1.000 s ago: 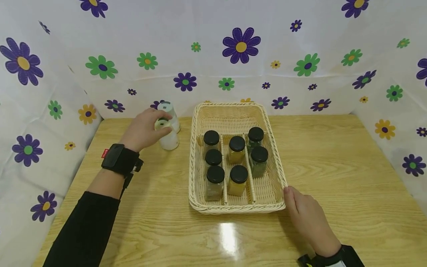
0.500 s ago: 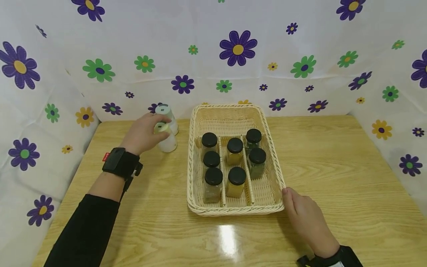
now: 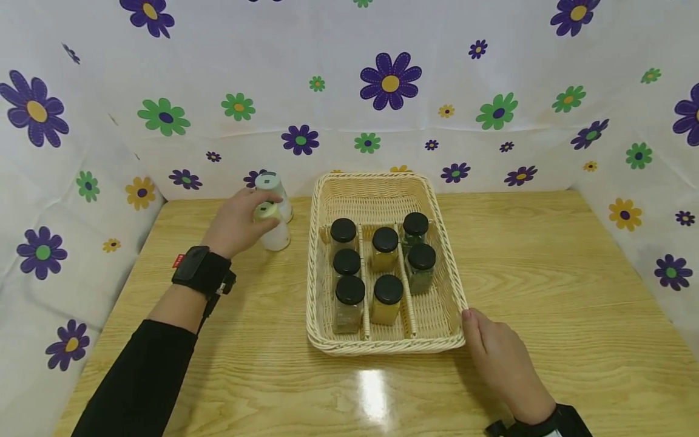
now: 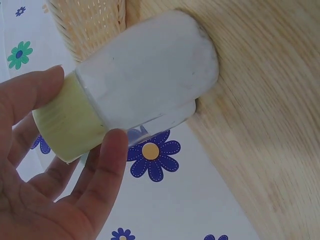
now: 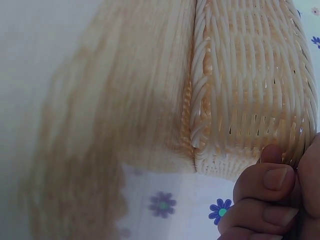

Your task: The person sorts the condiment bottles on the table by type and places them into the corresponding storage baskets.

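My left hand [image 3: 238, 224] holds a bottle with a yellow cap [image 4: 70, 120] and white contents, thumb and fingers around the cap. The bottle [image 4: 155, 65] stands on the table at the left in the head view. Right behind it is a similar bottle with a pale green cap [image 3: 268, 181]; its clear side shows past the first in the left wrist view. With the thumb on the rim and fingers curled below, my right hand [image 3: 505, 358] grips the near right corner of a wicker basket [image 3: 382, 347]. The basket's woven side [image 5: 245, 75] fills much of the right wrist view.
Several black-lidded glass jars [image 3: 349, 306] stand in the basket's three near sections, split by wicker dividers [image 3: 406, 294]. Its far section holds none. A flowered cloth [image 3: 338, 79] rises behind and at both sides of the wooden table [image 3: 546, 273].
The head view has shifted slightly. Both hands keep their places, the left at the yellow-capped bottle and the right at the basket corner.
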Motion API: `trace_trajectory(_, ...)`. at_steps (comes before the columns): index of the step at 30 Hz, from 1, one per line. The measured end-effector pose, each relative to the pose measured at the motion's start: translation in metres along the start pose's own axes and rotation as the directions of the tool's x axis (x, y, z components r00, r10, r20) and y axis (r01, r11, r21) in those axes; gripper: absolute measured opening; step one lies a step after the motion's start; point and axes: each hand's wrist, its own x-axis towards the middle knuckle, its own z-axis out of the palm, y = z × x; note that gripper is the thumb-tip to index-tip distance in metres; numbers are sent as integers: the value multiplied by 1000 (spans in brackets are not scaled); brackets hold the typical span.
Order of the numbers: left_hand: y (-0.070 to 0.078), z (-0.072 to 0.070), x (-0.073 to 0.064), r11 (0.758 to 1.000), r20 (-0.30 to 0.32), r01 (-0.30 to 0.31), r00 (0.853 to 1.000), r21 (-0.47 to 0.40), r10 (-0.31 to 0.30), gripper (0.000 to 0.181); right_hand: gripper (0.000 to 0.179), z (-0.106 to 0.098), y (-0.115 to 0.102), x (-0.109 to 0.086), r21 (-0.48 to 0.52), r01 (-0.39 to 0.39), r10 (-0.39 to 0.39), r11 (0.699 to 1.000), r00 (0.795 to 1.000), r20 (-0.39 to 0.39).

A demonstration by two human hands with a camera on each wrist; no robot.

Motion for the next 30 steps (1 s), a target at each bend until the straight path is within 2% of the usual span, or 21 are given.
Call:
trace_trajectory(10, 4, -3, -2, 999, -21, -37, 999, -19, 37, 40, 44, 0, 1, 1, 15, 8, -8, 1000, 1000, -2)
trace_trajectory(20, 8, -1, -3, 996, -81, -83, 993, -12, 82, 39, 45, 2, 2, 0, 21, 0, 0, 1000, 1000, -5)
trace_trajectory(30, 20, -8, -5, 992, -99, -129, 987, -13, 127, 37, 46, 0, 0, 1, 20, -23, 23, 1000, 999, 27)
